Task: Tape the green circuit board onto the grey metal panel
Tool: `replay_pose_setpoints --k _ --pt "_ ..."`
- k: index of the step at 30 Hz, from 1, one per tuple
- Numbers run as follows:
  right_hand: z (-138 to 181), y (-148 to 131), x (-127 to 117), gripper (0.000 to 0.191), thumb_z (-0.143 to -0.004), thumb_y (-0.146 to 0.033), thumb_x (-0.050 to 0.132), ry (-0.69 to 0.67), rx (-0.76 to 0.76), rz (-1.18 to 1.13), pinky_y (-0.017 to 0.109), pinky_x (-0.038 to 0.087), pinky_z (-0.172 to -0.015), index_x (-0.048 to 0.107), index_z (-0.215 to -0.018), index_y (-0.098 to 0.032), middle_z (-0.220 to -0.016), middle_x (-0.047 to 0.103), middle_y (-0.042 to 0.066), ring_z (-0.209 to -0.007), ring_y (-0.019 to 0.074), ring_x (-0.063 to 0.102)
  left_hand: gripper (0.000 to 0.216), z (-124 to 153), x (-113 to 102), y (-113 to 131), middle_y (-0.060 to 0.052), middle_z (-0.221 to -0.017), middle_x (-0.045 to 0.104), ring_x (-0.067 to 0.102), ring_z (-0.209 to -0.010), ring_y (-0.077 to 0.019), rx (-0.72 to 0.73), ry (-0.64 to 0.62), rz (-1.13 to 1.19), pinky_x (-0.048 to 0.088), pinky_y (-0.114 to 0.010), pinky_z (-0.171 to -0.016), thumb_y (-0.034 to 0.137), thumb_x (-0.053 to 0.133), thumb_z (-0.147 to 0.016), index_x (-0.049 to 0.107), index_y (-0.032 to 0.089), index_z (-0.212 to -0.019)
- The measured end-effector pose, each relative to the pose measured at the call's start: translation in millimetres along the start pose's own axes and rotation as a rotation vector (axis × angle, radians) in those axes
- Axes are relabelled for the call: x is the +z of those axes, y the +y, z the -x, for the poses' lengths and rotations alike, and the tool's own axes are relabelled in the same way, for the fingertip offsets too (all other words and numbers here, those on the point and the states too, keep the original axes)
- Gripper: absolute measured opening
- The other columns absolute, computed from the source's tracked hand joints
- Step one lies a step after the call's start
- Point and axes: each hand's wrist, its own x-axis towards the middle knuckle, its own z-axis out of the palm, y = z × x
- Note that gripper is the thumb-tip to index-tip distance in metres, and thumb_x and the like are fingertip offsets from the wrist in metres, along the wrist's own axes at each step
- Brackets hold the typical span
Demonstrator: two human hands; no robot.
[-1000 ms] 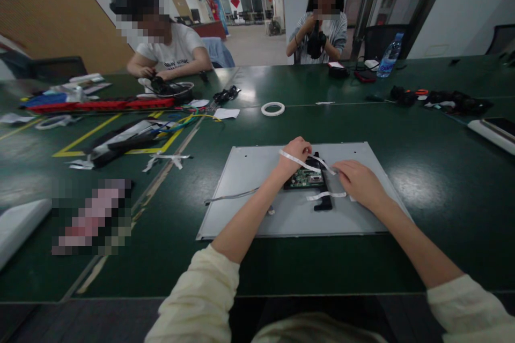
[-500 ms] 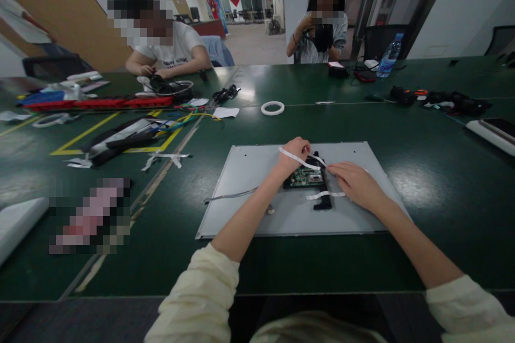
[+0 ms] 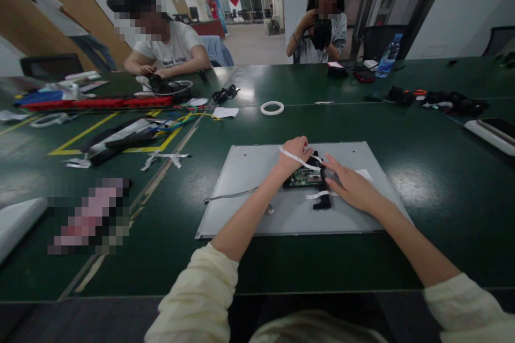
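Note:
A green circuit board with a black bracket at its right lies on a light grey panel. My left hand is over the board's upper edge, fingers curled down and closed at the end of a short white tape strip. Another white strip lies across the back of that hand and reaches toward the board. My right hand lies beside the bracket, fingers stretched and thumb apart, fingertips touching near the strip. A lower white tape strip crosses the bracket, its right end under the right hand.
A flat cable runs off the panel's left side. Behind it lies a roll of white tape. A phone-like item and tape scraps are at left. Two people sit across the table; a water bottle stands far right.
My right hand has let go of the upper strip's end and opened, its fingers now extended along the bracket. My left hand has barely moved. A person walks farther into view at far left.

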Motion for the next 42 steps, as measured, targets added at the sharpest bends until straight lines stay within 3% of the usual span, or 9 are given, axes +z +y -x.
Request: replay_pose_setpoints --k 7,19,22,26,32,36,42 --pt "0 0 -1 0.064 -0.092 -0.034 0.037 -0.004 0.016 -0.023 0.045 0.041 -0.097 0.006 -0.148 -0.027 -0.135 0.048 0.007 -0.12 0.0241 0.048 0.04 1 -2 3 -0.005 -0.081 0.061 0.057 -0.075 -0.0193 0.054 -0.026 -0.065 0.039 -0.028 -0.066 0.054 0.056 -0.078 0.052 0.016 -0.091" --pt "0 -1 -9 0.061 -0.092 -0.033 0.038 0.054 0.008 -0.109 0.044 0.04 -0.098 0.012 -0.147 -0.027 -0.135 0.047 0.007 -0.121 0.0221 0.048 0.035 0 -6 3 -0.007 -0.083 0.062 0.059 -0.079 -0.0212 0.092 -0.074 -0.059 0.042 -0.03 -0.07 0.044 0.062 -0.078 0.056 0.014 -0.095" --pt "3 1 -16 0.052 -0.092 -0.03 0.039 0.155 0.014 -0.122 0.041 0.043 -0.094 0.027 -0.142 -0.025 -0.129 0.052 0.008 -0.117 0.0209 0.05 0.031 -1 -17 -1 -0.005 -0.082 0.063 0.06 -0.076 -0.0193 0.077 -0.108 -0.001 0.044 -0.028 -0.066 0.034 0.062 -0.077 0.056 0.015 -0.1" --pt "6 6 -19 0.027 -0.089 -0.022 0.042 0.217 -0.006 -0.11 0.034 0.047 -0.081 0.061 -0.108 -0.021 -0.106 0.062 0.006 -0.098 0.0188 0.057 0.018 0 -46 -2 -0.004 -0.083 0.065 0.06 -0.077 -0.0156 0.077 -0.106 0.122 0.045 -0.024 -0.068 0.025 0.057 -0.079 0.06 0.014 -0.094" --pt "11 7 -11 0.015 -0.083 -0.027 0.054 0.09 0.068 -0.181 0.028 0.046 -0.066 0.067 -0.089 -0.021 -0.09 0.06 0.004 -0.071 0.0131 0.056 0.017 37 -79 21 -0.002 -0.076 0.065 0.057 -0.066 -0.0121 0.132 -0.196 0.21 0.042 -0.023 -0.064 0.027 0.051 -0.083 0.064 0.016 -0.084" --pt "14 4 -10 0.018 -0.086 -0.03 0.051 0.028 0.037 -0.215 0.03 0.046 -0.068 0.067 -0.09 -0.023 -0.091 0.06 0.004 -0.079 0.0152 0.057 0.015 70 -74 31 -0.001 -0.077 0.063 0.056 -0.068 -0.0119 0.381 -0.393 0.287 0.041 -0.023 -0.065 0.023 0.05 -0.084 0.064 0.018 -0.085" --pt "15 1 -10 0.017 -0.085 -0.031 0.053 -0.026 0.035 -0.24 0.031 0.046 -0.072 0.068 -0.086 -0.023 -0.092 0.06 0.005 -0.084 0.0169 0.057 0.016 84 -59 25 -0.002 -0.081 0.06 0.054 -0.072 -0.0121 0.419 -0.372 0.347 0.041 -0.023 -0.066 0.019 0.049 -0.083 0.063 0.018 -0.091"
